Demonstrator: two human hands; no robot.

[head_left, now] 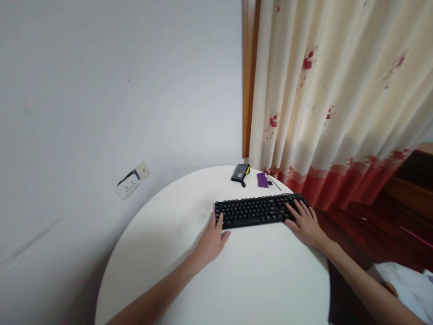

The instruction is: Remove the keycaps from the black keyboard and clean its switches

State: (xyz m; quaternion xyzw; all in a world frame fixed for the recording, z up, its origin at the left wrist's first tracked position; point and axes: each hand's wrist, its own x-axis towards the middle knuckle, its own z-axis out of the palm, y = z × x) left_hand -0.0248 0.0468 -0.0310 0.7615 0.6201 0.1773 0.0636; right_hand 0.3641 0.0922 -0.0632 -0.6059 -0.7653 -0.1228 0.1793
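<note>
A black keyboard (252, 211) lies flat on a round white table (257, 271). At its left end is my left hand (210, 239), fingers apart, with the fingertips touching the corner and the thumb on the tabletop. My right hand (305, 225) spreads its fingers over the right end of the keyboard, covering some of the keys there. Neither hand is wrapped around anything.
Behind the keyboard sit a dark grey pouch (241, 172) with a yellow edge and a strap, a purple packet (262, 180), and a thin white stick (275, 183). A wall socket (127, 186) is at left; a floral curtain (331, 104) hangs at right.
</note>
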